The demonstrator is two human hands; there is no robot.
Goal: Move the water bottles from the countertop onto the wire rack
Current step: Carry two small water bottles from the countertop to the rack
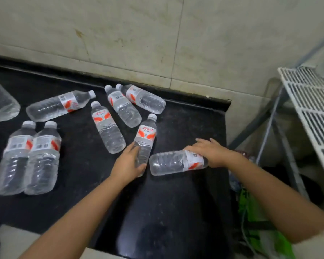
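Observation:
Several clear water bottles with orange-and-white labels lie scattered on the black countertop (185,202). My left hand (128,163) grips the lower body of one bottle (146,135) whose cap points away from me. My right hand (209,152) curls over the neck end of another bottle (174,162) lying sideways near the counter's right edge. The white wire rack (310,109) stands to the right of the counter, beyond its edge.
More bottles lie at the middle (108,128), back (144,99) and left (27,157) of the counter. A clear bottle end (0,103) shows at the far left. A tiled wall (138,34) runs behind. A green bag (254,221) sits below the rack.

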